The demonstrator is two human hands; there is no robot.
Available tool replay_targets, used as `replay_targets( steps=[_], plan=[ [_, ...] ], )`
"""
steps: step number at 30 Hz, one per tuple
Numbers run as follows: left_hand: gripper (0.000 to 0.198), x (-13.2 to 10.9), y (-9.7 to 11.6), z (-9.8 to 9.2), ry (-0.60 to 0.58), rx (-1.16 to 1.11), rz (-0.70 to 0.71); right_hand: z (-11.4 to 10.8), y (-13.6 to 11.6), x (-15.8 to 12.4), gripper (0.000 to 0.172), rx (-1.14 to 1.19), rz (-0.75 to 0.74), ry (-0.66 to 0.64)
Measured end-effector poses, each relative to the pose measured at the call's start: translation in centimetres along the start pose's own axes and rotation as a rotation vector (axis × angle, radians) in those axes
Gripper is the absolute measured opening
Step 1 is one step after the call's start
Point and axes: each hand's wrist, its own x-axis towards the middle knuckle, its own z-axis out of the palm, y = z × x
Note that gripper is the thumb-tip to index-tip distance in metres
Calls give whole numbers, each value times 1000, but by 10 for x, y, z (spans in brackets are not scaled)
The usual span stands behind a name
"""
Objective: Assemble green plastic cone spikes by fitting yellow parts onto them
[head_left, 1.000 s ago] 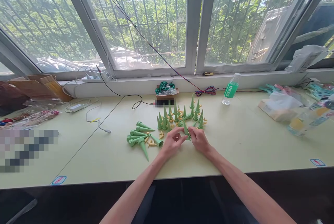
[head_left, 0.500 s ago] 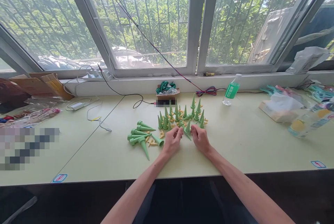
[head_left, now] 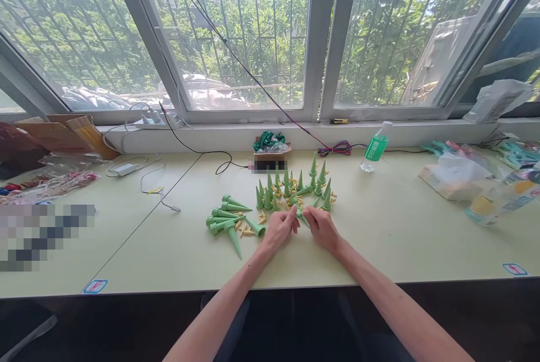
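Note:
My left hand [head_left: 280, 229] is closed, its thumb and forefinger pinching a green plastic spike [head_left: 298, 212]. Against the other side of that spike, the fingers of my right hand [head_left: 324, 230] are pinched too; the hands cover most of it. Just beyond them stands a group of upright green cone-shaped spikes [head_left: 268, 200], with small yellow pegs [head_left: 333, 195] scattered among them. To the left of my hands several green spikes [head_left: 232, 232] lie on their sides, near more loose yellow pegs [head_left: 244, 231].
The pale table [head_left: 379, 249] runs along a window. Behind the spikes are a small cardboard box [head_left: 272, 156], a coiled cable [head_left: 337, 149] and a green-labelled water bottle [head_left: 374, 148]. A tissue box [head_left: 447, 182] and a larger bottle [head_left: 493, 202] stand right; cables [head_left: 158, 193] lie left.
My hands have come closer together. The green spike that showed upright between them is now mostly covered by my fingers. The view has shifted slightly.

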Motion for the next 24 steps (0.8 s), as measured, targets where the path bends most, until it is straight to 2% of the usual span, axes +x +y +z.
replay_targets(
  steps=[4,8,16,24],
  plan=[
    [62,0,1,-3,-44,-23,3,-2,-3,2,38,53,11,-1],
    [57,0,0,-6,-85,46,47,-2,-4,4,42,78,38,11],
    [34,-4,2,-4,-36,170,200,0,-1,5,43,49,66,45],
    [30,-5,5,-1,-20,117,210,1,-1,6,43,73,105,67]
  ],
)
